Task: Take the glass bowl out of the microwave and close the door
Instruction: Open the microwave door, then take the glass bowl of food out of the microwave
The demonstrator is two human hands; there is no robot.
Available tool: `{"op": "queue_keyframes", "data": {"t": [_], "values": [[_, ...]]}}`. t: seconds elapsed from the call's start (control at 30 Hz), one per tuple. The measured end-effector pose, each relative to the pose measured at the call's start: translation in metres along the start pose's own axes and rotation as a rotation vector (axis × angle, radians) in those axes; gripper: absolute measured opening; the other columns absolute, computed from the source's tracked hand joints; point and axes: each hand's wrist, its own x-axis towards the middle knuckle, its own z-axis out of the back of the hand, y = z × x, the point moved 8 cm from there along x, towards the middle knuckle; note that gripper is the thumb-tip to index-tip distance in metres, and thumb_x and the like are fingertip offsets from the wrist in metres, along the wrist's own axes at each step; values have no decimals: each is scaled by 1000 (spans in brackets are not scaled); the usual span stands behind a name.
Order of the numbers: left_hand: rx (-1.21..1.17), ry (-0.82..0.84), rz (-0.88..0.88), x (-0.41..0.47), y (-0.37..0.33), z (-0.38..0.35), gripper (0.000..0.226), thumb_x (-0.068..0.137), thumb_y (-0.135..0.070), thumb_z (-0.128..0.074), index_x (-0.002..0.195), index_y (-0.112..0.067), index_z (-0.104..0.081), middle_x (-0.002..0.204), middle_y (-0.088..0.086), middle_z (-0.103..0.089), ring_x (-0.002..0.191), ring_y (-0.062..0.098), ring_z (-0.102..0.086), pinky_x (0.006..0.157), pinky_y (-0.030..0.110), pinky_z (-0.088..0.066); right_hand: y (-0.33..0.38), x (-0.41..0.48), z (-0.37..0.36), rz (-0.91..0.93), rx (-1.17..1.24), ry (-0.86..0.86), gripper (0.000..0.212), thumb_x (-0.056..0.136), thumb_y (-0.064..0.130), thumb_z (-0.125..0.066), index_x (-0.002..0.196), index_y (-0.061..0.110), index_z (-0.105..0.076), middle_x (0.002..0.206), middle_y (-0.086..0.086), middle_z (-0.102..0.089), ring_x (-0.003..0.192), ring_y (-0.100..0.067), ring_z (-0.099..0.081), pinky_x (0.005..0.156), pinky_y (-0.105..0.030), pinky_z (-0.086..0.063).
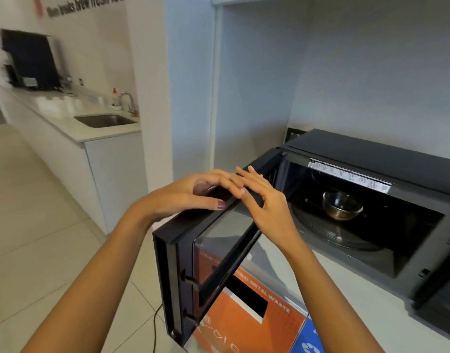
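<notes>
So both hands are up at the top edge of the open microwave door (218, 250). The left hand (193, 193) is curled over that top edge, fingers draped across the far side and thumb pressed along the near side, so it's gripping the door itself. The right hand (263, 200) is just beside it, fingers spread loose and overlapping the left hand's fingertips; it looks empty, and I can't tell if it's actually touching the door or just hovering above it.

The door is swung wide out to the left, and you can see through its window to an orange bin (246, 324) and a blue bin (310, 340) down below.

The microwave (371, 159) sits on a pale surface (351, 296) in a wall nook. The glass bowl (342, 206) is still inside, upright on the turntable, well apart from both hands.

Off to the left there's a long white kitchen counter (66, 123) with a steel sink (105, 120), a tap (128, 101) and a dark machine (30, 59) further back, all a bit blurry. A black cable (155, 324) trails on the tiled floor (28, 225).
</notes>
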Motion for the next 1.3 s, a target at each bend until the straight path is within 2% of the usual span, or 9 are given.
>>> {"op": "queue_keyframes", "data": {"t": [0.17, 0.27, 0.37, 0.53, 0.77, 0.97, 1.07, 1.17, 1.3], "values": [[142, 95, 177, -5, -5, 8, 51, 92, 1, -53, 137, -22, -45, 152, -11, -34, 140, -4, -24, 120, 23, -17, -1, 5, -14, 30, -20, 26, 40, 97, 26, -53, 136, 24, -52, 148, 8, -45, 146, -7, -22, 123, -34, -13], [390, 52, 232, -6, -3, 12, 61, 93, 1, -48, 145, -25, -31, 155, -11, -24, 142, 0, -21, 120, 27, -15, -3, 7, -20, 47, -38, 18, 41, 97, 25, -54, 137, 20, -51, 151, 6, -41, 147, -9, -19, 123, -35, -10], [623, -79, 262, -3, -3, 14, 64, 94, -1, -44, 149, -24, -20, 159, -8, -17, 143, 9, -20, 115, 21, -14, -3, 10, -28, 77, -53, 7, 47, 97, 24, -54, 142, 17, -42, 154, 5, -35, 148, -10, -16, 123, -33, -7], [989, -320, 399, -8, 5, 6, 56, 99, -19, -37, 150, -24, -14, 160, -10, -10, 142, 18, -27, 110, 42, -36, -10, 8, -41, 106, -125, 17, 59, 101, 28, -46, 152, 19, -17, 160, 9, -12, 147, 1, 1, 119, -17, 4], [1370, -490, 398, -4, 10, -6, 59, 100, -27, -35, 150, -14, -8, 160, 5, -16, 145, 26, -23, 117, 46, -22, -14, 9, -52, 122, -163, -37, 60, 102, 25, -40, 153, 16, -10, 163, 3, -5, 148, -4, 7, 120, -23, 6], [1353, -595, 341, -4, 2, -10, 55, 100, -32, -30, 150, -14, -14, 156, 5, -29, 138, 25, -38, 111, 41, -34, -17, 7, -52, 129, -127, -57, 59, 102, 25, -40, 153, 17, -11, 163, 3, -6, 148, -5, 5, 121, -24, 3], [1061, -784, 159, -7, -18, -11, 57, 97, -31, -41, 149, -23, -19, 138, 0, -54, 117, 18, -57, 89, 26, -48, -22, -1, -40, 95, -47, -152, 59, 102, 26, -41, 153, 21, -13, 163, 8, -10, 148, -4, -6, 121, -23, -9], [605, -866, -16, -3, -21, -16, 52, 97, -31, -42, 145, -33, -24, 144, -14, -44, 128, -2, -43, 89, -2, -31, -40, -17, -16, 24, -26, -301, 53, 101, 25, -44, 149, 27, -24, 159, 15, -20, 144, 1, -21, 115, -16, -23], [416, -833, -104, 22, -5, -37, 47, 97, -22, -45, 141, -26, -32, 143, -13, -42, 132, -5, -36, 102, 0, -24, -76, -42, 22, -141, 30, -447, 38, 101, 26, -45, 138, 30, -39, 140, 15, -47, 130, 3, -42, 107, -21, -39]]}}
